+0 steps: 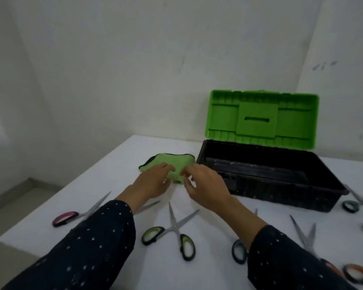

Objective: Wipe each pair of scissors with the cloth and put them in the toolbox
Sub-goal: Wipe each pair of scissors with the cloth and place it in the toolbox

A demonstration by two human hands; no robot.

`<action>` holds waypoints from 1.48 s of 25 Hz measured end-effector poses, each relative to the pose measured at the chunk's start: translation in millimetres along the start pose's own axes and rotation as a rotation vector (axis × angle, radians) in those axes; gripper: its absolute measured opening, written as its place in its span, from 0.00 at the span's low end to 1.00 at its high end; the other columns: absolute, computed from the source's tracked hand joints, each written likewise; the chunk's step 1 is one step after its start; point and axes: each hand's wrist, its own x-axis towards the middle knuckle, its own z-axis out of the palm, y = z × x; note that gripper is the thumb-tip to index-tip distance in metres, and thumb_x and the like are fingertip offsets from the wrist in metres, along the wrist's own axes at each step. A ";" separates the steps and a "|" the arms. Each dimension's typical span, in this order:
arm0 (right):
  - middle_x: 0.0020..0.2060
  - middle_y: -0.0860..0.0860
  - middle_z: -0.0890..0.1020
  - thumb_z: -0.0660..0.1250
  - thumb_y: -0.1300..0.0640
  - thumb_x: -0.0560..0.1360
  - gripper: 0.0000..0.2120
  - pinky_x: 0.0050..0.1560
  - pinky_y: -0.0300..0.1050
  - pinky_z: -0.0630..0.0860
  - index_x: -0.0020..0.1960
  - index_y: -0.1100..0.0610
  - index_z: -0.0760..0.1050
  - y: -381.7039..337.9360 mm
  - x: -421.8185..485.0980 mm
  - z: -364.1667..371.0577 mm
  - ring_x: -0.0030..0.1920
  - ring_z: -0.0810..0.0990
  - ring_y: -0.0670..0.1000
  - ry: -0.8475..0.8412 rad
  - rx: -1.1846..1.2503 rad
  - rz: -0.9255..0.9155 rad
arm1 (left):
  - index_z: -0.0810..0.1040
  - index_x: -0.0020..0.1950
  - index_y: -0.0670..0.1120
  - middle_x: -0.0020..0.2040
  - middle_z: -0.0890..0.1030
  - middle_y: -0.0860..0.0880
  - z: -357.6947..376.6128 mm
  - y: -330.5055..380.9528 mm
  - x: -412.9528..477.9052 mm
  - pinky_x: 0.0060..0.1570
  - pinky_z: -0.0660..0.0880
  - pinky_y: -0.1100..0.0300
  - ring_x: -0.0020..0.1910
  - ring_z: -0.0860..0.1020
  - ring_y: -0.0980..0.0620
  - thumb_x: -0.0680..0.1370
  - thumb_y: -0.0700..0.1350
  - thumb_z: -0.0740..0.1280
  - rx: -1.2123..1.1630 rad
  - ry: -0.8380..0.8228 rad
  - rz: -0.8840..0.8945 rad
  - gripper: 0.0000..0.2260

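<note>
1. Work surface: a white table (122, 164), seen from the 6 o'clock edge.
2. Cloth: the green cloth (172, 162) lies bunched on the table towards 12 o'clock from both hands, just beside the left end of the toolbox.
3. Left hand (153, 182): fingers curled over the near part of the cloth, thumb below the edge, gripping it.
4. Right hand (205, 185): forefinger and thumb pinch the near edge of the cloth at its 5 o'clock corner. The view is blurred here.
5. Toolbox (260, 191): black tray at 2 o'clock from the hands, green lid (224, 118) raised upright at the rear.
6. Scissors, all lying on the table outside the toolbox:
   - green-handled scissors (175, 227), blades spread, at 6 o'clock from the hands, between the forearms
   - pink-handled scissors (65, 218) at 8 o'clock, partly under the left sleeve (96, 243)
   - blue-handled scissors (234, 251), mostly hidden by the right forearm
   - orange-handled scissors (308, 241) at 4 o'clock
   - dark-handled scissors (358, 197) at 3 o'clock, close to the toolbox's right end
</note>
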 end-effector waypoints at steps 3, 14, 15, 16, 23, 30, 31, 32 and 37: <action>0.52 0.47 0.80 0.62 0.52 0.78 0.11 0.46 0.50 0.77 0.60 0.49 0.74 -8.4 -1.4 19.8 0.50 0.79 0.52 -0.147 -0.027 -0.005 | 0.66 0.72 0.57 0.71 0.68 0.49 11.5 -10.2 4.6 0.62 0.70 0.50 0.69 0.66 0.46 0.80 0.47 0.61 -0.067 -0.198 0.035 0.20; 0.67 0.52 0.69 0.65 0.67 0.72 0.27 0.64 0.49 0.73 0.70 0.55 0.66 -10.5 28.5 42.0 0.67 0.69 0.54 -0.030 0.101 0.014 | 0.71 0.51 0.50 0.44 0.80 0.47 -12.3 -29.5 12.8 0.40 0.74 0.55 0.41 0.78 0.47 0.79 0.40 0.59 -0.483 0.206 -0.124 0.05; 0.71 0.52 0.66 0.66 0.67 0.71 0.32 0.70 0.49 0.67 0.73 0.55 0.63 -14.2 33.5 40.6 0.71 0.65 0.55 0.004 0.125 -0.020 | 0.72 0.51 0.50 0.44 0.80 0.48 -25.7 -32.8 8.1 0.40 0.73 0.58 0.41 0.78 0.50 0.79 0.38 0.58 -0.580 0.237 -0.123 0.08; 0.73 0.53 0.64 0.68 0.65 0.71 0.36 0.74 0.49 0.62 0.76 0.55 0.60 -18.3 40.0 38.7 0.73 0.62 0.55 0.020 0.108 -0.041 | 0.73 0.51 0.51 0.45 0.79 0.49 -40.1 -34.9 2.2 0.40 0.72 0.61 0.42 0.77 0.52 0.79 0.36 0.57 -0.663 0.238 -0.110 0.11; 0.39 0.47 0.80 0.68 0.58 0.71 0.08 0.42 0.45 0.71 0.47 0.47 0.78 -42.7 82.8 12.3 0.46 0.79 0.55 -0.032 0.277 0.176 | 0.77 0.57 0.55 0.50 0.82 0.49 -96.0 -51.7 -21.5 0.54 0.73 0.56 0.50 0.79 0.54 0.77 0.55 0.68 -0.907 -0.015 -0.091 0.10; 0.46 0.47 0.83 0.72 0.52 0.73 0.06 0.46 0.44 0.76 0.49 0.45 0.78 -38.9 72.4 -10.9 0.49 0.80 0.49 -0.197 0.515 0.261 | 0.79 0.53 0.48 0.46 0.83 0.49 -90.6 -45.2 -24.6 0.49 0.76 0.55 0.46 0.80 0.52 0.79 0.47 0.67 -0.871 -0.019 -0.189 0.05; 0.47 0.48 0.84 0.71 0.52 0.74 0.06 0.50 0.47 0.77 0.50 0.46 0.79 -39.1 70.8 -8.9 0.50 0.80 0.50 -0.188 0.512 0.264 | 0.79 0.54 0.48 0.47 0.82 0.49 -89.9 -47.1 -26.2 0.49 0.76 0.56 0.47 0.80 0.52 0.79 0.47 0.68 -0.888 -0.042 -0.212 0.06; 0.48 0.49 0.84 0.70 0.53 0.75 0.07 0.52 0.48 0.77 0.52 0.48 0.81 -40.1 69.7 -7.0 0.51 0.80 0.52 -0.167 0.487 0.273 | 0.79 0.55 0.49 0.49 0.82 0.50 -89.7 -51.0 -29.0 0.50 0.76 0.57 0.48 0.80 0.53 0.78 0.47 0.69 -0.875 -0.089 -0.240 0.07; 0.53 0.55 0.82 0.68 0.54 0.76 0.11 0.56 0.51 0.77 0.58 0.55 0.80 -50.7 63.7 2.1 0.54 0.79 0.56 -0.183 0.422 0.445 | 0.75 0.52 0.49 0.56 0.79 0.47 -76.1 -102.4 -59.1 0.53 0.77 0.54 0.52 0.78 0.49 0.71 0.48 0.75 -0.054 -0.373 -0.458 0.14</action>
